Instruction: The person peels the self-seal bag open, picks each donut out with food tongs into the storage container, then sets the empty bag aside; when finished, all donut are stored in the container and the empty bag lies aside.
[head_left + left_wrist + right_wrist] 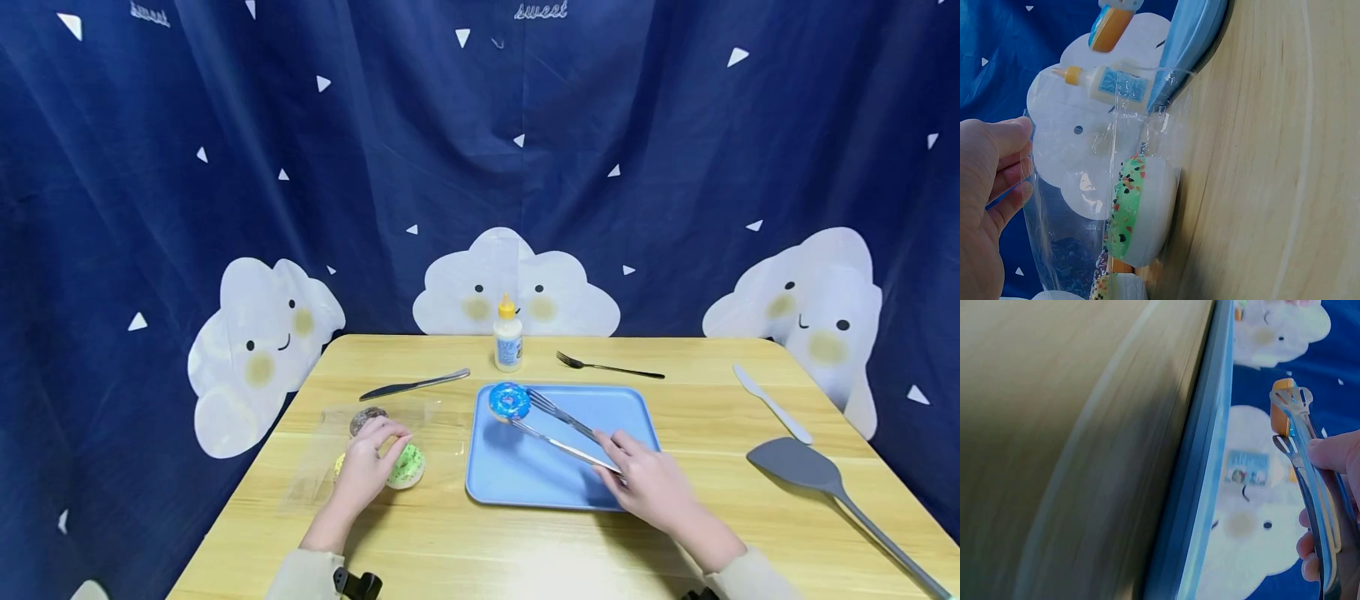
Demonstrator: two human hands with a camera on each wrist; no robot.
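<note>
My left hand (pixel 363 462) pinches the edge of a clear plastic bag (pixel 1066 219) and holds it raised over the table. A green-iced toy doughnut (pixel 407 465) with sprinkles, a brown one (pixel 365 417) and a yellow one (pixel 339 464), partly hidden by the hand, are at the bag; whether they lie inside or under the film I cannot tell. My right hand (pixel 652 483) grips metal tongs (pixel 570 448). A blue-iced doughnut (pixel 510 402) is at the tongs' tips, above the left part of a blue tray (pixel 615 408).
Behind the tray stands a white bottle (pixel 508 342) with a yellow cap. A dark-bladed knife (pixel 415 384) and a black fork (pixel 611 367) lie along the back. On the right are a pale knife (pixel 772 404) and a grey spatula (pixel 798 464). A blue curtain (pixel 480 167) hangs behind.
</note>
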